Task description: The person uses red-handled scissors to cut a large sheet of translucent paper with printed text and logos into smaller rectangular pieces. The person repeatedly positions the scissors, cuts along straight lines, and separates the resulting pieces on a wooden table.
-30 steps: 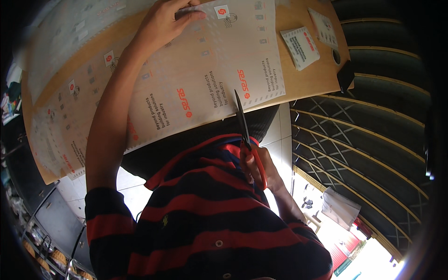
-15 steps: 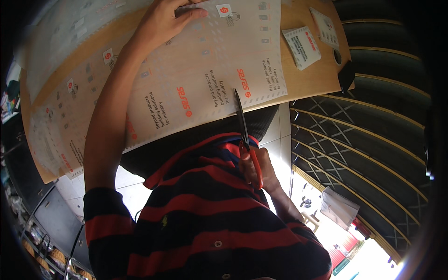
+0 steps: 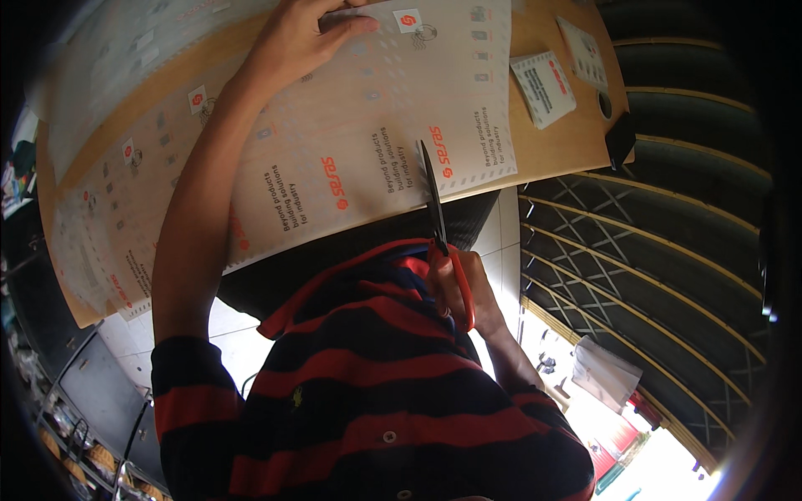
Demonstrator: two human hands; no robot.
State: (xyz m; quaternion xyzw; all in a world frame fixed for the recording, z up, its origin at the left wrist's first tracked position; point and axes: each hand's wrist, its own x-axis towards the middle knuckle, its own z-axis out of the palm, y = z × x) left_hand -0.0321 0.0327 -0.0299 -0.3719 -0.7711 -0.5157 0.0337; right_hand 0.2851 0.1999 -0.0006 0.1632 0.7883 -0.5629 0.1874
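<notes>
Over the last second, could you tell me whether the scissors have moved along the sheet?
Cannot tell: the scissors sit at nearly the same spot against the printed sheet, gripped by the right hand.

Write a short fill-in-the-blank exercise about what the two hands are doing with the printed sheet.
1. The right hand holds scissors with ____ handles.
2. The left hand presses flat on the printed ____ on the wooden table.
3. The scissor blades meet the sheet at its ____ edge, the one closest to the person.

Missing words: red; sheet; near
</notes>
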